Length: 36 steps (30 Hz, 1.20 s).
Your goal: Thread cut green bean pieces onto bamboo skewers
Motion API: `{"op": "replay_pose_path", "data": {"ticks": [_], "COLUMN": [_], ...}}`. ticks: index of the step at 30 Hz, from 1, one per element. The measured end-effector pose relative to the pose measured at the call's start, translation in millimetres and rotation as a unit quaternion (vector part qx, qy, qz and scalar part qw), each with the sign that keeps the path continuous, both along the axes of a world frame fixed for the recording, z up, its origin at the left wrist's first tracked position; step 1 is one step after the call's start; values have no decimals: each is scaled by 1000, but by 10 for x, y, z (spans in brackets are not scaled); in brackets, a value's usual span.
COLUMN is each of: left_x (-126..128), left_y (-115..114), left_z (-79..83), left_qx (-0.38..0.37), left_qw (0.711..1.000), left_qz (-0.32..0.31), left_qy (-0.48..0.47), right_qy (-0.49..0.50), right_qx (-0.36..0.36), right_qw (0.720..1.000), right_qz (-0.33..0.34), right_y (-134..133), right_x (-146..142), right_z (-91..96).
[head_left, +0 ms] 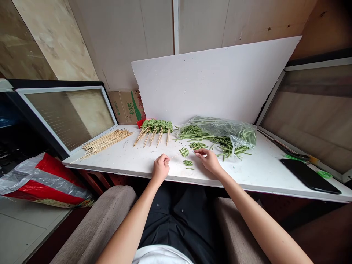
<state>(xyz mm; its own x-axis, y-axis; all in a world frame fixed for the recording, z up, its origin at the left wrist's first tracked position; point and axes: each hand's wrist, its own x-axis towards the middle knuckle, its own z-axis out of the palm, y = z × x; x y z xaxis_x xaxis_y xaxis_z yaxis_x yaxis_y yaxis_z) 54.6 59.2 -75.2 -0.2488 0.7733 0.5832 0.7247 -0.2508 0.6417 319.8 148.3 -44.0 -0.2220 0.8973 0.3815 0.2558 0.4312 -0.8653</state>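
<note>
My left hand is closed around the blunt end of a thin bamboo skewer. A row of short green bean pieces is threaded crosswise on that skewer, above the white table. At its far end is my right hand, with thumb and fingers pinched together; what lies between them is too small to make out. Below the skewer lie a few loose cut bean pieces. A small heap of cut beans sits just beyond my right fingers.
Finished bean skewers are stacked at the back, left of a clear plastic bag of long green beans. Bare skewers lie at left. A black phone and scissors are at right. A white board stands behind.
</note>
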Motion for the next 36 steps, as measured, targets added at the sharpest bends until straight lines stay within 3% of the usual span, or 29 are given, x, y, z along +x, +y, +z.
{"op": "replay_pose_path", "data": {"ticks": [5,8,20,36], "left_x": [1,1,1,-8], "left_y": [2,7,2,1], "left_z": [-10,-25,-16,-17], "left_qx": [-4,-5,-9,-9], "left_qw": [1000,1000,1000,1000], "left_qz": [-3,-7,-6,-8], "left_qy": [3,11,15,12], "right_qy": [171,217,189,200], "right_qx": [-149,-194,-193,-207], "right_qw": [973,955,958,953], "right_qz": [34,63,96,96], "right_y": [84,82,-77,-64], "right_x": [84,122,98,86], "right_z": [-4,20,183,178]}}
